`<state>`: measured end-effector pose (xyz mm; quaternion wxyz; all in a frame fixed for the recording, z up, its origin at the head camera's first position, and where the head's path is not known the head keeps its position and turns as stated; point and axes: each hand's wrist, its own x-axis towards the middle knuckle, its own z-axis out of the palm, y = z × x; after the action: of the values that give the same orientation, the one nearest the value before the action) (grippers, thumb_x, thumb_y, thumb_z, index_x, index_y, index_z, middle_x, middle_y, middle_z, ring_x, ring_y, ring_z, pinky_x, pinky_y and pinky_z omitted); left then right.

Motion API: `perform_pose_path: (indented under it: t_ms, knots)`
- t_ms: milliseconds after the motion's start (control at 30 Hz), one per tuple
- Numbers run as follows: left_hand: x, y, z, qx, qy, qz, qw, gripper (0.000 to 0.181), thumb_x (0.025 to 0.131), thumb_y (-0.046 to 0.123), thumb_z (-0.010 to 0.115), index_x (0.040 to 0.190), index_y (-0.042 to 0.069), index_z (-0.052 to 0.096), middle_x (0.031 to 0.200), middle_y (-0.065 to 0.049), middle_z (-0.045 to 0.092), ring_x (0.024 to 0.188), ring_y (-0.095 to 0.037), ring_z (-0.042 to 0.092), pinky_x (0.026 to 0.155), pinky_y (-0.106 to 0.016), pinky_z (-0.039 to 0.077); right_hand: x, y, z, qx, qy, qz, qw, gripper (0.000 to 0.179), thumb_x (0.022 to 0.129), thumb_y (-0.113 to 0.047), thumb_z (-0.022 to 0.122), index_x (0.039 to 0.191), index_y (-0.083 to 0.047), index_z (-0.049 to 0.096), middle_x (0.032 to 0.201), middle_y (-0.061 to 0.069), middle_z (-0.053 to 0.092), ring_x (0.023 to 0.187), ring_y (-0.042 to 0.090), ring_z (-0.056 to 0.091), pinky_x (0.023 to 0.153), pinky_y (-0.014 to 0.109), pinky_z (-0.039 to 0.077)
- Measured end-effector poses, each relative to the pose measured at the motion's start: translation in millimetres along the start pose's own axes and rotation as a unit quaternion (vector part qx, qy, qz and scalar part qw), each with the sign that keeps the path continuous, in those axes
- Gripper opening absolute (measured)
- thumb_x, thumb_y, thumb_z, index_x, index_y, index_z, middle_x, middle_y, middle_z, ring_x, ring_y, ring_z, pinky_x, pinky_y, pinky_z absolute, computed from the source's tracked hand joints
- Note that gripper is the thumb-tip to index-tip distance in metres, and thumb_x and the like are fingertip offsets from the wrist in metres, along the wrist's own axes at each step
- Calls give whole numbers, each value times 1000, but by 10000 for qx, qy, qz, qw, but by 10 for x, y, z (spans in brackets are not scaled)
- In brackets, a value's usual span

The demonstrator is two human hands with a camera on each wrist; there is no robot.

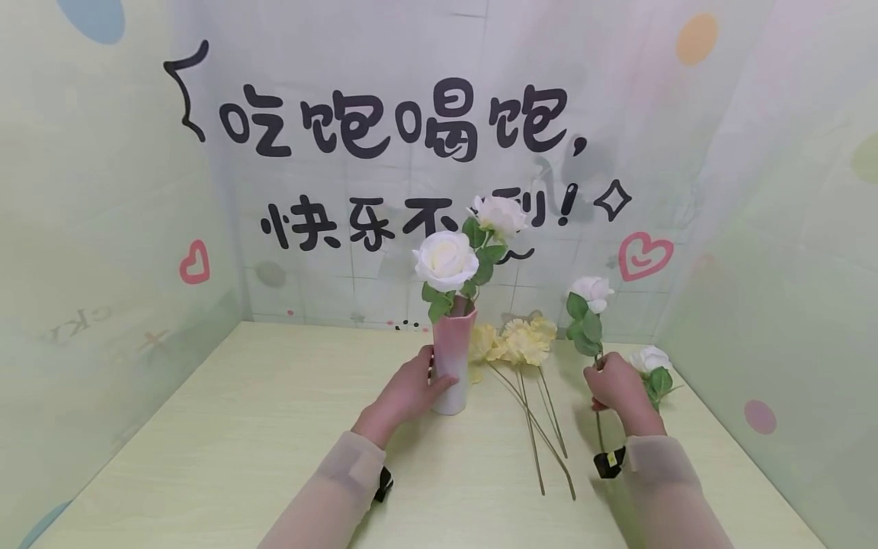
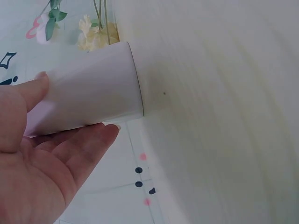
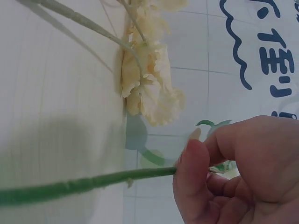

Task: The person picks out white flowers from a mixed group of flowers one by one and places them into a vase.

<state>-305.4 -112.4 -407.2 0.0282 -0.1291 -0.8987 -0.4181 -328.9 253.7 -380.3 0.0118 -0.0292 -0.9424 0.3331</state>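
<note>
A tall vase point(image 1: 453, 358), pink at the top and white below, stands upright on the table with two white roses point(image 1: 447, 261) in it. My left hand point(image 1: 410, 387) grips the vase from its left side, thumb across the front; the left wrist view shows the fingers curved around its white lower part point(image 2: 98, 88). To the right, my right hand point(image 1: 620, 387) pinches the stem of another white rose point(image 1: 591, 293), held upright with its bloom above the fist. In the right wrist view the green stem point(image 3: 117, 177) runs between thumb and fingers.
Yellow flowers point(image 1: 524, 341) lie between the hands, their long stems pointing toward the front of the table point(image 1: 226, 442). One more white rose point(image 1: 652, 360) lies at the right, behind my right hand. Printed fabric walls point(image 1: 343, 46) enclose the back and sides.
</note>
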Motion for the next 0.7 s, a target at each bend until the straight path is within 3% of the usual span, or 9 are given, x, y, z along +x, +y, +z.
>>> perform_pose_path:
  t_ms: [400,700]
  knots:
    - [15,-8,4,-11,-9,-42,10000,70,111,33,67,164,-2,38,165,-24,53,148,-43,59,122,-59,52,-29,-70,-3,465,457,-357,9972,35,106,-23,47,126,4,55,94,15,67,66,16,70,70,42,70]
    - [7,-2,0,-35,4,-7,10000,70,111,34,67,163,-2,39,165,-25,54,148,-43,59,122,-59,52,-41,-162,-5,482,677,-841,9930,41,109,-23,49,138,5,53,108,21,70,65,15,70,61,33,64]
